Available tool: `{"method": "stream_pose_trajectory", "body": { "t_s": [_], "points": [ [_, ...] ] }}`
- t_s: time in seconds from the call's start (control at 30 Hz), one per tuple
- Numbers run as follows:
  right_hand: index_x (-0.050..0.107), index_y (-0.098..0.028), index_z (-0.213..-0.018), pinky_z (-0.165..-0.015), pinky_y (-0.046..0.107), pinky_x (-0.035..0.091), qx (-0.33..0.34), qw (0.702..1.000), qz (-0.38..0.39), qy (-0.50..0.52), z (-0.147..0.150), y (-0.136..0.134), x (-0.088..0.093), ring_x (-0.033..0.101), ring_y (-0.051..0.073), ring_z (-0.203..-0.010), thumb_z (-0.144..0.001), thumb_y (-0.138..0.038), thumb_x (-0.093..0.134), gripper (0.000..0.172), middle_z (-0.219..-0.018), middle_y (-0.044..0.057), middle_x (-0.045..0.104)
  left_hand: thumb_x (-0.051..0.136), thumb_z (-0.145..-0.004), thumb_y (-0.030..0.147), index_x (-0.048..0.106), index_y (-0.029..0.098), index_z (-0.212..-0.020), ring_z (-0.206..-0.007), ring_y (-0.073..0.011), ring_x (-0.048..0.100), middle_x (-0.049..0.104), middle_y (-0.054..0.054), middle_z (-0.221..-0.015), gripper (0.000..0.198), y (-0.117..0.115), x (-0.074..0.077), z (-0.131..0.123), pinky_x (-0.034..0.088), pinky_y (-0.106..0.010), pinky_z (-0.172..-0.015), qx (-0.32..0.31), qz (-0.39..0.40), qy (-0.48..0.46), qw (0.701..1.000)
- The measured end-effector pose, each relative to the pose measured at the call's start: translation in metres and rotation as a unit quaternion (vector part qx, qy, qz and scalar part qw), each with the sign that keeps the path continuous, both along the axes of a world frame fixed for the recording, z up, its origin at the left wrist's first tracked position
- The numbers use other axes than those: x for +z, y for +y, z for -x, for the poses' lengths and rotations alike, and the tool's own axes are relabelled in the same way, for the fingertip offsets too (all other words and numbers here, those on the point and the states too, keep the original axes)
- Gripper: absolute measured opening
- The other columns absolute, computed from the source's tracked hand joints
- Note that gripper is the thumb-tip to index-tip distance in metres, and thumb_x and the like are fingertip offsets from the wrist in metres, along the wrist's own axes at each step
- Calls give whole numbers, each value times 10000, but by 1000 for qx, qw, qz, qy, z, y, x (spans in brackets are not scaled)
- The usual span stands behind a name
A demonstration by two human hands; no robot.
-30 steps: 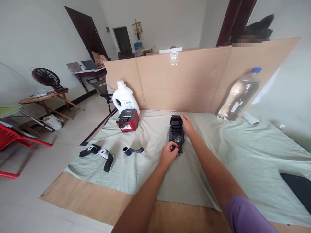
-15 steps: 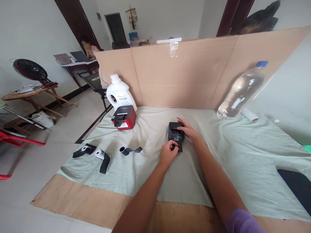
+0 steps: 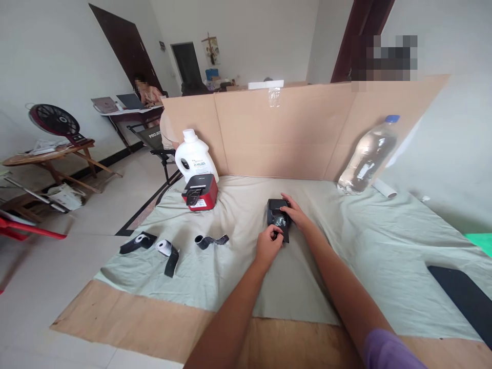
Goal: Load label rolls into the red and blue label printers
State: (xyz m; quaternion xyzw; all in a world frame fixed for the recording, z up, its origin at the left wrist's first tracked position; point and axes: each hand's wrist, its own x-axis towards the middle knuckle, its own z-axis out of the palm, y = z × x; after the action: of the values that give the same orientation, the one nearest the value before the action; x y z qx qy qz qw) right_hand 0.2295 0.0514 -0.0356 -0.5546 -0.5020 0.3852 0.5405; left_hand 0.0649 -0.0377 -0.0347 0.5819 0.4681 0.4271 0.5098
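Note:
A small black device (image 3: 277,206) lies on the pale green cloth in front of me, with a glossy black strip (image 3: 282,222) running out of its near side. My left hand (image 3: 269,245) is closed in a pinch at the strip's lower left edge. On the device's right side rests my right hand (image 3: 295,211), fingers apart, a fingertip touching its top. A red and black box-shaped device (image 3: 207,193) with a black strip at its front sits to the left. Three rolls with black strips lie nearer: one at far left (image 3: 140,240), one beside it (image 3: 165,248), another (image 3: 200,242) further right.
A white jug (image 3: 196,159) stands behind the red device. A cardboard panel (image 3: 284,133) borders the back. A clear bottle (image 3: 367,156) leans at right near a white tube (image 3: 384,188). A dark flat object (image 3: 461,297) lies at the right edge. A person sits at a far desk.
The camera view has shifted slightly, so the scene sits a little lower. Both hands remain at the black device, with hardly any visible movement.

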Motion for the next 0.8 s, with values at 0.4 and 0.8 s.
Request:
{"method": "stream_pose_trajectory", "body": {
  "t_s": [0.4,0.8],
  "points": [
    [665,-243,-1158,-1092,492,404,-60,997,-37,10,5,5,-12,588,246,-1187,-702,-372,636,475,-1270,62,658,539,-840,253,595,218,-975,-690,-147,529,520,26,-719,151,10,2,14,452,-258,-687,171,-131,64,974],
    [678,-217,-1181,-1190,439,296,-101,985,-39,134,28,1,-9,470,279,-1374,-781,-566,552,546,-1436,103,569,680,-846,454,600,144,-1343,-1359,-309,513,603,-145,-1404,590,23,0,10,341,-446,-1182,45,-44,42,997]
  ]
}}
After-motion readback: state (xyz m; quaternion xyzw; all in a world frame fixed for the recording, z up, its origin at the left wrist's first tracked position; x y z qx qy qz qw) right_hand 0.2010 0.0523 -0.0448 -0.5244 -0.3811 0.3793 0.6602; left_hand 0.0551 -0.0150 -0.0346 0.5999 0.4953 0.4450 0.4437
